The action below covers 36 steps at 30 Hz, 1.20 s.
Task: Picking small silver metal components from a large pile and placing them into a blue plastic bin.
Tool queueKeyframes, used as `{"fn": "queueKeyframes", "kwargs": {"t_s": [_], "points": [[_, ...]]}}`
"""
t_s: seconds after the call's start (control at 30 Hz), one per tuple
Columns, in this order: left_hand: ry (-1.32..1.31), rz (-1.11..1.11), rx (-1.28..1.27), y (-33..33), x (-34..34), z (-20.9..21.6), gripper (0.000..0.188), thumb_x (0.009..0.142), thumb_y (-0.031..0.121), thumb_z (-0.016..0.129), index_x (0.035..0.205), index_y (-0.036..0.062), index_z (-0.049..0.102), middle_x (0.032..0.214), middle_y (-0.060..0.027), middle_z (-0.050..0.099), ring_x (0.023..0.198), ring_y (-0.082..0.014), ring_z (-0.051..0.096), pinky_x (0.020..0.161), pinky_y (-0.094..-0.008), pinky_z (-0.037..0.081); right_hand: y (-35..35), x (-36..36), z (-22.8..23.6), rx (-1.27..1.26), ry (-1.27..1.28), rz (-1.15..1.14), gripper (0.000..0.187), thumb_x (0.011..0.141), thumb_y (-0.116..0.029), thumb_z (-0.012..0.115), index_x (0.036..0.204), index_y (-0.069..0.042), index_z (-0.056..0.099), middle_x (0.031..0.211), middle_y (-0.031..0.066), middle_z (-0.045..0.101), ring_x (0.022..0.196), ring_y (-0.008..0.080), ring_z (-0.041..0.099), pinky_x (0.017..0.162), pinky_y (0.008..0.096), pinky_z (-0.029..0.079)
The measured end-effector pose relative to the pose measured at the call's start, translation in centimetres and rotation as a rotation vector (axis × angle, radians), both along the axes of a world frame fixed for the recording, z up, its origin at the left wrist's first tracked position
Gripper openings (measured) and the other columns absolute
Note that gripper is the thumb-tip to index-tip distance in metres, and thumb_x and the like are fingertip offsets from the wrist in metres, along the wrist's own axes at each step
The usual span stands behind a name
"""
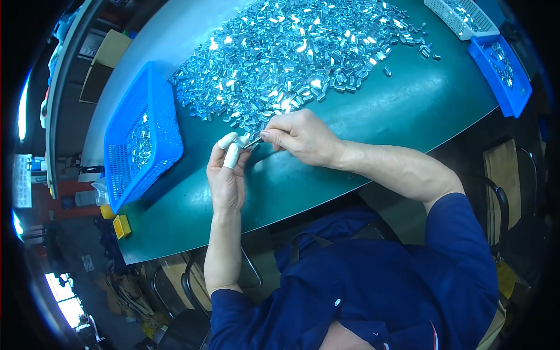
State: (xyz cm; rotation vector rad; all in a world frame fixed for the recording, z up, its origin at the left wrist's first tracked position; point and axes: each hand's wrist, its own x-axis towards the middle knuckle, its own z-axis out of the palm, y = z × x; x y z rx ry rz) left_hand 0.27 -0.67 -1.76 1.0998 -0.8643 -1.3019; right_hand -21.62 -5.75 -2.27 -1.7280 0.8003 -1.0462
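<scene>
2 white fingertip covers (231,156) sit on the left hand (226,182), which pinches a small, shiny silver part (244,140) over the green table (402,114); the right hand (304,139) pinches something thin and dark (254,143), kind unclear. Beyond spreads a heap (291,58) of similar bright parts.

1. Top edge chops off the pile (291,64) and the white basket (454,20).
2. Bit (253,142) between the left hand (227,175) and right hand (306,140)? Too small to make out its shape.
3. Same with the parts (140,143) in the blue basket (167,116), too tiny to tell apart.
4. Shirt (373,286) just runs off the bottom.
5. Clutter (125,291) at lower left is too dark and blurry to name.
</scene>
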Motion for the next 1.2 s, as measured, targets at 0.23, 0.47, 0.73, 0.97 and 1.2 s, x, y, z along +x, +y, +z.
{"fn": "queueKeyframes", "kwargs": {"t_s": [0.23, 0.47, 0.73, 0.97, 1.2], "points": [[-0.053, 0.005, -0.056, 0.3, -1.3, 0.1, 0.020, 0.098, 0.002, 0.066, 0.117, 0.0015, 0.061, 0.112, -0.0120, 0.070, 0.099, -0.0203, 0.071, 0.088, -0.0291, 0.058, 0.3, -0.3, 0.6, 0.009, -0.112, -0.090, 0.026, 0.099, -0.025, 0.062, 0.088, -0.003, 0.072, 0.070, 0.0099, 0.069, 0.064, 0.0234, 0.066, 0.061, 0.0374, 0.049], [-0.235, -0.031, -0.185, 0.3, -1.5, 0.1, 0.018, 0.096, -0.001, 0.068, 0.113, 0.0011, 0.061, 0.106, -0.0091, 0.070, 0.095, -0.0176, 0.070, 0.088, -0.0307, 0.056, 0.1, -0.6, 0.5, 0.139, -0.041, 0.045, 0.039, 0.104, -0.033, 0.058, 0.084, -0.002, 0.072, 0.064, 0.0067, 0.067, 0.058, 0.0152, 0.062, 0.056, 0.0330, 0.047], [-0.299, -0.014, -0.195, 0.7, -3.1, 0.3, 0.017, 0.096, 0.003, 0.071, 0.110, 0.0021, 0.062, 0.105, -0.0072, 0.070, 0.093, -0.0166, 0.068, 0.087, -0.0296, 0.054, 0.2, -0.2, 0.2, 0.297, -0.018, 0.140, 0.048, 0.107, -0.038, 0.054, 0.081, -0.002, 0.071, 0.062, 0.0030, 0.065, 0.054, 0.0086, 0.058, 0.051, 0.0279, 0.046], [-0.415, 0.005, -0.220, 1.2, -0.3, 1.5, 0.015, 0.096, 0.000, 0.068, 0.110, 0.0005, 0.062, 0.104, -0.0094, 0.071, 0.092, -0.0173, 0.071, 0.085, -0.0299, 0.057, 0.4, 0.2, -0.2, 0.190, -0.099, 0.128, 0.044, 0.106, -0.035, 0.056, 0.082, -0.001, 0.070, 0.067, 0.0030, 0.067, 0.061, 0.0092, 0.061, 0.056, 0.0275, 0.048], [-1.168, 0.545, -0.520, -2.2, 12.1, 10.2, 0.014, 0.099, 0.006, 0.068, 0.111, -0.0017, 0.066, 0.108, -0.0090, 0.071, 0.100, -0.0150, 0.067, 0.090, -0.0310, 0.054, -1.1, -0.8, 0.3, 0.217, -0.221, -0.068, 0.041, 0.106, -0.033, 0.056, 0.085, -0.001, 0.071, 0.069, 0.0037, 0.067, 0.063, 0.0100, 0.062, 0.059, 0.0264, 0.049]]}}
